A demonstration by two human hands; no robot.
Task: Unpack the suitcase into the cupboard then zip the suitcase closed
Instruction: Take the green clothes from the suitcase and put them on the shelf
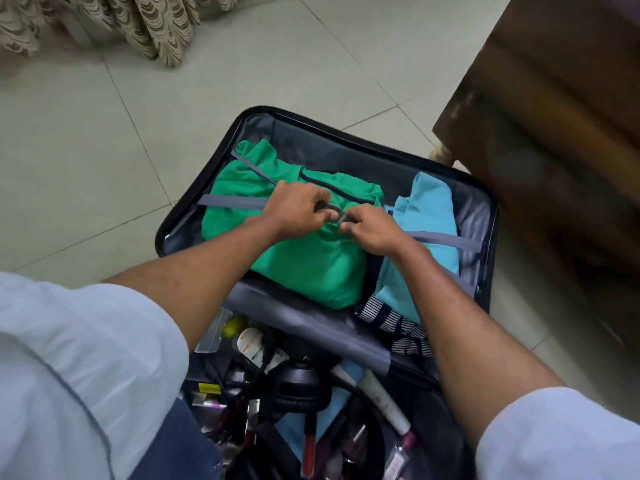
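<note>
Pale floor tiles (104, 188) are stretching out under the open suitcase (491, 237), with a curtain (104, 26) hanging at the far left and a brown cupboard (554, 133) standing just to the right. I am working both hands at the strap buckle (341, 216) over the clothes: my left hand (298, 211) is curled round one half of it and my right hand (372, 233) is pinching the other half. The grey strap (232, 201) is crossing a folded green shirt (304, 268), with a light blue garment (429, 209) beside it and a striped cloth (398, 327) at the near edge. The nearer half is holding tubes, bottles and headphones (301, 382). I am judging the clothes to be soft, light and floppy, so I would be scooping under each fold from both sides. The buckle looks stiff and small, needing a firm squeeze.
</note>
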